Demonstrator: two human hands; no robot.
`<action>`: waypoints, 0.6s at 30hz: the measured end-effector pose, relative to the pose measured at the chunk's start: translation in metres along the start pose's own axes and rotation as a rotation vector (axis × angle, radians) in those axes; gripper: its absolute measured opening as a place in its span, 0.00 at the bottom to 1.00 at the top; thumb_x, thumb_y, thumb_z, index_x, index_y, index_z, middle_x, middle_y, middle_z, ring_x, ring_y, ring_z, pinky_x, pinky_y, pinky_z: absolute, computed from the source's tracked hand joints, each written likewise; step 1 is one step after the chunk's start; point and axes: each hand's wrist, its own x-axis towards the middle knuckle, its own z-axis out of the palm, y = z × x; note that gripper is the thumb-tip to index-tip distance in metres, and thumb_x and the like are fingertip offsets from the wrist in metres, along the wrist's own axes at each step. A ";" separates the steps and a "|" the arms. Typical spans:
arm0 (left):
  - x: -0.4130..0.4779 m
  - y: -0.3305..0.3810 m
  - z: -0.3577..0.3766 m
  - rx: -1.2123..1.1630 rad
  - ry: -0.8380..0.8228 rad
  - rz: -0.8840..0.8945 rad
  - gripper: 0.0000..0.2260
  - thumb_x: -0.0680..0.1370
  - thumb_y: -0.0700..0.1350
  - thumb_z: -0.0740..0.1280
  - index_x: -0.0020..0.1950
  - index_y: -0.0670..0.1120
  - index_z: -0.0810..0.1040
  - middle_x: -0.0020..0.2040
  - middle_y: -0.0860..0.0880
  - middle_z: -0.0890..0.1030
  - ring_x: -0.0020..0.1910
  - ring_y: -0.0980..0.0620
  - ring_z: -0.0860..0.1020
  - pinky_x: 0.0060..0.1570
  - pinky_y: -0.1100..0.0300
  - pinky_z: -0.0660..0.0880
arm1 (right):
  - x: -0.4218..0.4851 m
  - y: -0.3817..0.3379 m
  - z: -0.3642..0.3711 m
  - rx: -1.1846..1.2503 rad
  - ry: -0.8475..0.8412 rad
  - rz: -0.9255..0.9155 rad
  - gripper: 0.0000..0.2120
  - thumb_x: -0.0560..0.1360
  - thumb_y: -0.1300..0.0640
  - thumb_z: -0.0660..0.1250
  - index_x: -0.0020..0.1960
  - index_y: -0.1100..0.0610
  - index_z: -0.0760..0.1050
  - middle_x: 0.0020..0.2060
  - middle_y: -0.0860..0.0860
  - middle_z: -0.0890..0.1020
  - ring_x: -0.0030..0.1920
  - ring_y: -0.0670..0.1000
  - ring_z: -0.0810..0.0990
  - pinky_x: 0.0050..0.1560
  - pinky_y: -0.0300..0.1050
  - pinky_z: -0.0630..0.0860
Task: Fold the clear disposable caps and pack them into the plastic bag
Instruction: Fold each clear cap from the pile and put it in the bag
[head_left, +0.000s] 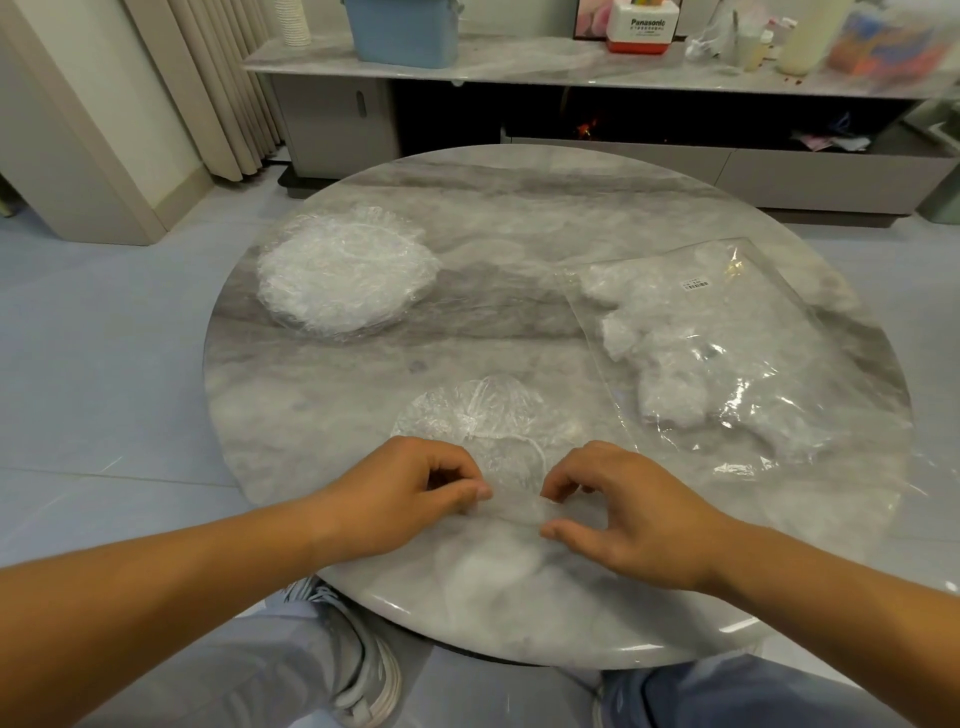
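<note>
the task looks partly done. the plastic bag (727, 353) at the right of the table (519, 208) already holds a bunch of folded caps, while a stack of unfolded caps (345, 275) waits at the far left. one clear cap (488, 421) lies at the near edge, and the left hand (410, 499) and right hand (623, 514) each pinch its near rim, seemingly starting a fold. most of the stack is left to fold and pack.

The table (519, 208) bears cap stack (345, 275) left, plastic bag (727, 353) right, 1 cap (483, 421) nearest.
</note>
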 end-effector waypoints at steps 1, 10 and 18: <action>0.000 0.000 0.000 -0.021 0.008 -0.006 0.07 0.80 0.48 0.70 0.45 0.48 0.85 0.43 0.51 0.86 0.45 0.54 0.84 0.49 0.63 0.78 | 0.000 0.000 0.000 0.000 0.006 0.008 0.18 0.72 0.34 0.63 0.51 0.45 0.79 0.45 0.38 0.80 0.50 0.39 0.76 0.50 0.34 0.73; 0.004 -0.001 -0.006 0.105 0.131 -0.092 0.11 0.79 0.53 0.70 0.41 0.49 0.84 0.38 0.47 0.83 0.35 0.52 0.79 0.40 0.54 0.77 | 0.009 -0.002 0.004 0.293 0.014 0.223 0.09 0.82 0.49 0.66 0.44 0.47 0.79 0.29 0.43 0.78 0.31 0.43 0.75 0.38 0.38 0.73; 0.003 0.002 -0.007 0.340 0.148 -0.134 0.06 0.77 0.53 0.72 0.44 0.55 0.79 0.34 0.55 0.82 0.33 0.61 0.78 0.38 0.62 0.76 | 0.014 -0.002 0.008 0.215 -0.026 0.428 0.08 0.79 0.46 0.69 0.45 0.49 0.76 0.27 0.46 0.78 0.27 0.44 0.77 0.33 0.39 0.71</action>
